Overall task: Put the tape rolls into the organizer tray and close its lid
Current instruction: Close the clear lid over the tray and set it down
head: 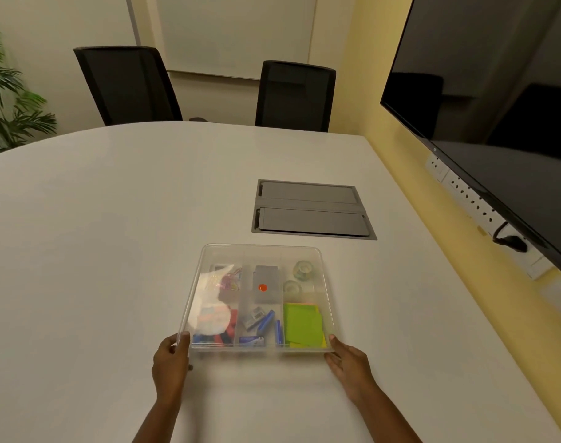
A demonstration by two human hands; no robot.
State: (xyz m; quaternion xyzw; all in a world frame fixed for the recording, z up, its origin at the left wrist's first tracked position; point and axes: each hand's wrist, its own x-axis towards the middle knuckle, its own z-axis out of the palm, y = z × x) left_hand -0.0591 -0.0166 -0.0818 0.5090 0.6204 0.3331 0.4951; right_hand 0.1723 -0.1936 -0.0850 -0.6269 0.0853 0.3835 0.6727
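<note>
Clear lid looks down over the tape rolls, left hand and right hand each with its grip pinching a near corner, so uneven pressing could leave one edge unseated or skid the tray across the bench.

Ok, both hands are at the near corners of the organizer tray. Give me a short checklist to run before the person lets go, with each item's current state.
1. Both tape rolls inside the organizer tray: ok, they sit in the far right compartment.
2. Stray rolls on the table: ok, none visible.
3. Lid over the tray: ok, it covers the whole top.
4. Lid fully seated along the near edge: cannot tell.
5. Left hand and right hand at the near corners: ok.
6. Tray flat on the table: cannot tell.
</note>
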